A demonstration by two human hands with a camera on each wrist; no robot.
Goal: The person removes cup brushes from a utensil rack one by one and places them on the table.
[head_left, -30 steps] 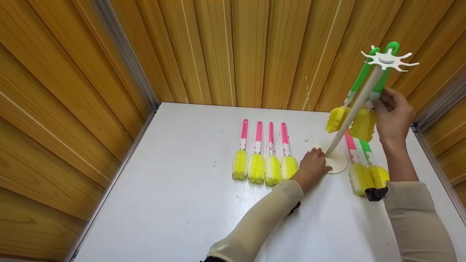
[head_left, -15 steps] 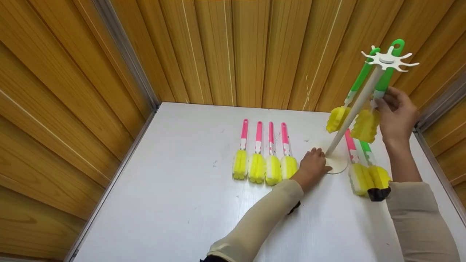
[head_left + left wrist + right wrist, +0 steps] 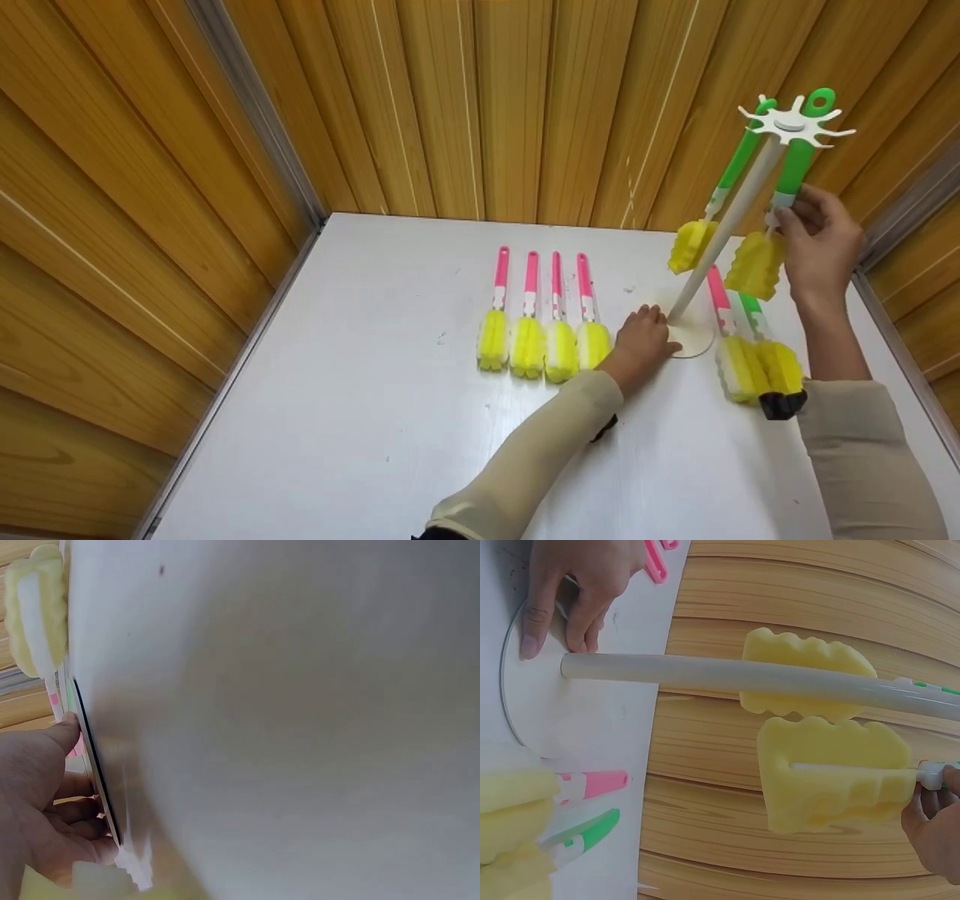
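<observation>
In the head view my right hand [image 3: 825,244] pinches a green-handled sponge brush [image 3: 796,169] at the white neck, below its green grip. The brush hangs upright, its loop beside the arms of the white rack top [image 3: 789,126] and its yellow sponge [image 3: 832,772] downward. Another green-handled brush [image 3: 739,161] hangs on the rack's left side. My left hand [image 3: 643,341] presses on the round rack base [image 3: 694,337] with fingers extended; the right wrist view shows its fingers [image 3: 534,634] on the disc near the foot of the pole [image 3: 705,673].
Several pink-handled sponge brushes [image 3: 531,277] lie in a row left of the base on the white table [image 3: 360,360]. To its right lie a pink-handled brush [image 3: 721,304] and a green-handled brush [image 3: 756,319], under the right forearm. A wood-panelled wall [image 3: 517,112] stands behind.
My right hand has moved a little to the right with the brush. The brush's loop now stands farther right, beside the rack arm. My left hand stays on the base.
</observation>
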